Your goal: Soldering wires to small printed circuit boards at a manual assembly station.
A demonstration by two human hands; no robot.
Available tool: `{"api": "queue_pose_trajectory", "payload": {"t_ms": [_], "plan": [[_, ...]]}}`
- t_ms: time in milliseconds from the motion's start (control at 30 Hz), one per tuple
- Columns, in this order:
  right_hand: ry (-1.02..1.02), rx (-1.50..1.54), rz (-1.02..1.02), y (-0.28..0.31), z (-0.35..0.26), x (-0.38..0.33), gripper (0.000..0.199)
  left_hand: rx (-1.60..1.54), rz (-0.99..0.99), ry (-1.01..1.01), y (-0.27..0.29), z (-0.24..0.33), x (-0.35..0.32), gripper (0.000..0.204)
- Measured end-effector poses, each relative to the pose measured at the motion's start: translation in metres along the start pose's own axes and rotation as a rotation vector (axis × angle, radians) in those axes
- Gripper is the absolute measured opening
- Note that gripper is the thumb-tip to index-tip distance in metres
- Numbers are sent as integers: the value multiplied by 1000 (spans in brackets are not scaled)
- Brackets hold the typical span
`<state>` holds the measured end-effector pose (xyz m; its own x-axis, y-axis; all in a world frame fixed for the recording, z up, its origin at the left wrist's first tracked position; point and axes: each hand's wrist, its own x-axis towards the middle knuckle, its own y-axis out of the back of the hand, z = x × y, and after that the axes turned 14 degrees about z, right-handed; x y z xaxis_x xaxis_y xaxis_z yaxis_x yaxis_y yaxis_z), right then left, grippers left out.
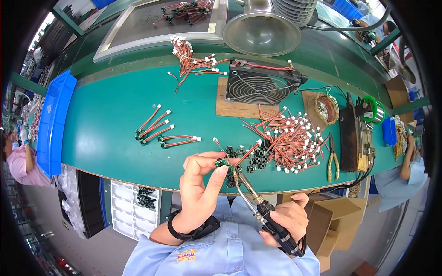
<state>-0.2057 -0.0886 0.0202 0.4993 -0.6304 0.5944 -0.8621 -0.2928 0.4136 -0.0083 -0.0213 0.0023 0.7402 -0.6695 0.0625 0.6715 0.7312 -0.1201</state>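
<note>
While left hand (199, 184) fingers pinch a small part (222, 162), right hand (287, 216) grips soldering iron (258, 204), green bench (115, 115), busy workshop.

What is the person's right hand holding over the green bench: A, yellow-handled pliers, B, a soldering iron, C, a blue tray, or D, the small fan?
B: the right hand grips the black handle of a soldering iron, its tip up against the small green board pinched in the left hand; the yellow-handled pliers lie untouched on the green bench.
</note>
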Motion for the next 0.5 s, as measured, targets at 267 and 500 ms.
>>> {"api": "queue_pose_trajectory", "payload": {"t_ms": [267, 500], "plan": [[-1, -2, -2, 1, -1, -1, 43, -8, 4, -6, 0, 1, -1, 8], [0, 1, -2, 1, 0, -2, 44, 10, -8, -43, 1, 0, -1, 9]]}}
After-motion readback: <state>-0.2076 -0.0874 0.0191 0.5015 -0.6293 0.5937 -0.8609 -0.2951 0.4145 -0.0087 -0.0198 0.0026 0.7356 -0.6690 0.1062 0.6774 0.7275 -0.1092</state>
